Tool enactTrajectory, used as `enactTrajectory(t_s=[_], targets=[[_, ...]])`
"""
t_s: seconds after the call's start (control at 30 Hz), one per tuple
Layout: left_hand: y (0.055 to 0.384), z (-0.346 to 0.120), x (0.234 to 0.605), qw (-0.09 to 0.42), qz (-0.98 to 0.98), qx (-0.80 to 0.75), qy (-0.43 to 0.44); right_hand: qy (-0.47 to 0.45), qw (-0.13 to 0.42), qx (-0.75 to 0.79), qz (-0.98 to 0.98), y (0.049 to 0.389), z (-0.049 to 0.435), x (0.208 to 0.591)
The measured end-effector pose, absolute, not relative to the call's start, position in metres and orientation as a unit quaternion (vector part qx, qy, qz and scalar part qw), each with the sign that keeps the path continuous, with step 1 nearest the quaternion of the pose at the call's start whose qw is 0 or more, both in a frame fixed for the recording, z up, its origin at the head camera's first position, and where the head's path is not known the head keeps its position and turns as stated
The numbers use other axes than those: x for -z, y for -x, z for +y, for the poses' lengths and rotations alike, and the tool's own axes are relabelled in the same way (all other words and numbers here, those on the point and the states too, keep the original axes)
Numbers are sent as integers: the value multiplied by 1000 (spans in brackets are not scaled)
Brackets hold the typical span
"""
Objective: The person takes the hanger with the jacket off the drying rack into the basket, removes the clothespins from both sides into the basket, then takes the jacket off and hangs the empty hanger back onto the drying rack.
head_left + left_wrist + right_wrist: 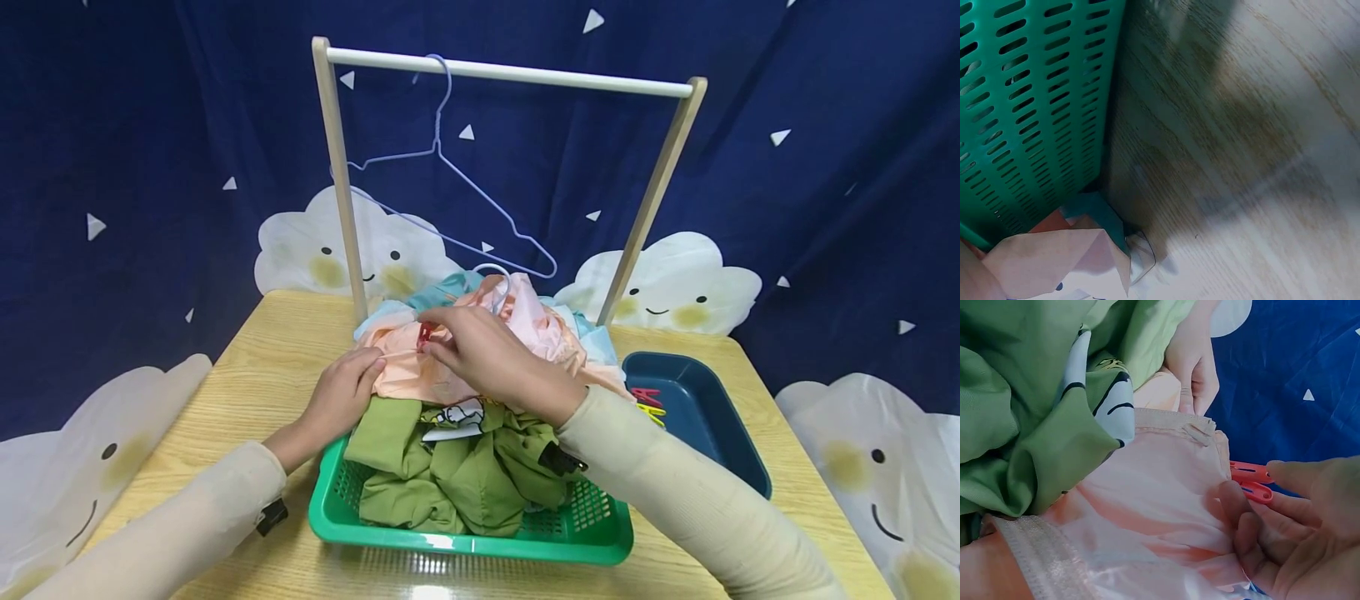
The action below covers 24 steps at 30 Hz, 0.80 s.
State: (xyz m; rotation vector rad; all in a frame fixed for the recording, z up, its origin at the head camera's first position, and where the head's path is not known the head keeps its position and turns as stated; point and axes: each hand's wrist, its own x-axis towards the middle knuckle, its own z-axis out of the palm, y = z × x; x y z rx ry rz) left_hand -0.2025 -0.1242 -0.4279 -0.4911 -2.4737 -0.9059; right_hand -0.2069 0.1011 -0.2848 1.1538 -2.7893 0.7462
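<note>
A peach-pink garment point(405, 379) lies bunched over the far side of the green basket point(480, 546), with a white hanger hook point(501, 271) rising out of it. My left hand point(341, 396) pinches the garment's left edge between thumb and fingers. Thumb and fingers of my right hand point(483, 354) squeeze a small red clothespin point(1252, 481) at that same edge, close to the left hand. In the right wrist view the clothespin's handles point away from the stitched waistband point(1172, 420). The left wrist view shows mostly basket wall point(1035, 106) and table.
Green clothes point(450, 483) with a cartoon print fill the basket's front. Behind stands a wooden rack point(517, 72) with an unloaded lilac hanger point(480, 187). Right of the basket, a dark blue tray point(720, 417) holds red and yellow clothespins point(648, 404). Light blue cloth point(438, 292) shows behind the peach garment.
</note>
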Motion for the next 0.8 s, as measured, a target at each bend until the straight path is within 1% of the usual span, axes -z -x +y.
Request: enactTrajectory(t_s=[0.33,0.8], targets=[[202,-123,427,234,-901,319,178,-388,44,-229,-891,212,101,285],[201,-123,428,237,-902,315,180,-384,79,-194,-899,214,99,285]])
